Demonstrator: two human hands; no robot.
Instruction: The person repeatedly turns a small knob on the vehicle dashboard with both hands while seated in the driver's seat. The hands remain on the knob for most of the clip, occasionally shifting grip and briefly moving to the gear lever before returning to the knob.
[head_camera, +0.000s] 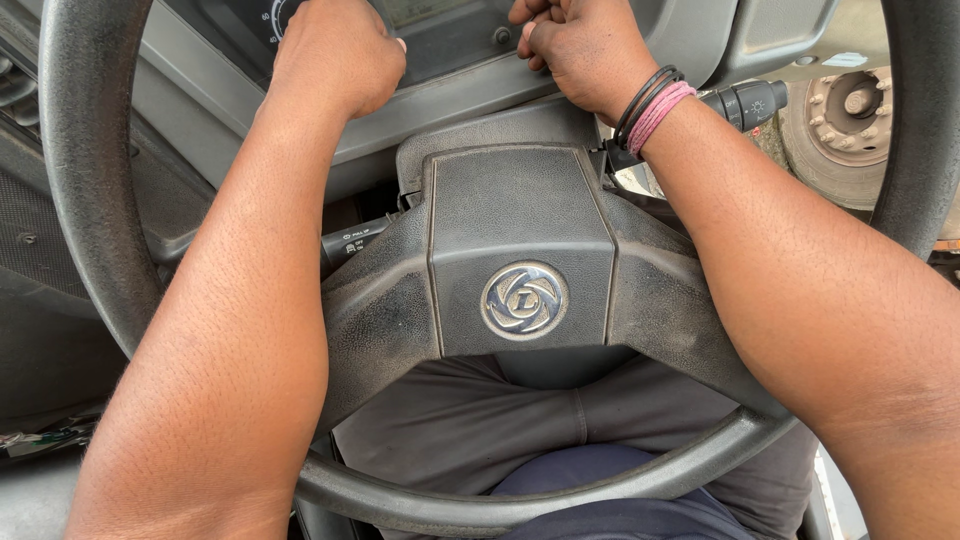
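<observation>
Left hand (338, 55) and right hand (580, 45) are both clenching on the instrument panel's lower edge (450, 85), reaching through the steering wheel (520, 300). Looks like panel-pulling; next move needs even, steady force.

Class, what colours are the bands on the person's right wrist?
The bands are black and pink, clearest in the head view, beside the right hand.

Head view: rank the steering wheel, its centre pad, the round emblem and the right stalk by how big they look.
1. Steering wheel, its rim running past the frame edges.
2. Centre pad.
3 and 4. Emblem and right stalk look about alike; the right hand and its wristbands hide part of the stalk, so I won't rank them.
</observation>
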